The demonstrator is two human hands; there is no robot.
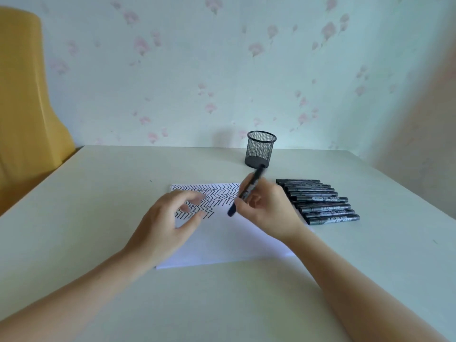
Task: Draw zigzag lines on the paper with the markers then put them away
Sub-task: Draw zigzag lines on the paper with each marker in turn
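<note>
The right hand has its grip closed around a black marker, held over the paper's right half. The marker's long axis slants from its lower end near the zigzags up toward the mesh pen cup at the tabletop's far edge. The left hand hovers over the paper, fingers loosely spread, holding nothing. The row of markers lies just right of the paper, nearest the right hand.

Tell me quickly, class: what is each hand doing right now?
Left hand: open, fingers spread over the paper, holding nothing.
Right hand: closed on a black marker.
</note>
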